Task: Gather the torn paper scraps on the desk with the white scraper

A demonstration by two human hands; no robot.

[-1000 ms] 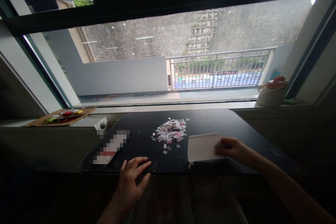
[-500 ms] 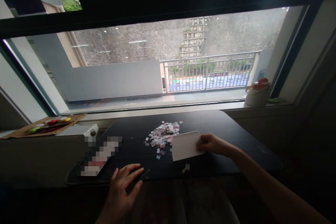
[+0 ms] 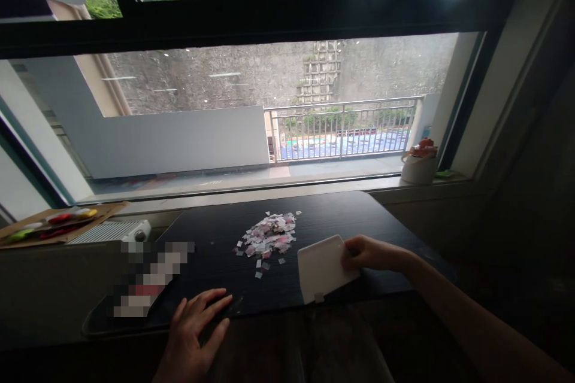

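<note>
A heap of small white and pink paper scraps (image 3: pixel 272 233) lies on the dark table (image 3: pixel 341 215), with several loose bits around it. To its right, my right hand (image 3: pixel 362 252) grips the right side of a white flat card (image 3: pixel 321 263) with rounded corners. The card stands tilted near the table's front edge, and a small scrap (image 3: pixel 318 297) shows at its lower edge. My left hand (image 3: pixel 193 326) rests at the front edge, left of centre, fingers spread and holding nothing.
A blurred-out flat object (image 3: pixel 153 278) lies on the table's left part. Further left are a white heater (image 3: pixel 119 232) and brown cardboard (image 3: pixel 108 210) with colourful pieces. A white pot (image 3: pixel 420 169) stands on the windowsill at right, before a wide window.
The card has moved away from the heap toward the front edge, over where loose scraps lay, and turned slightly. My left hand stays open by the edge. The whole view has shifted.
</note>
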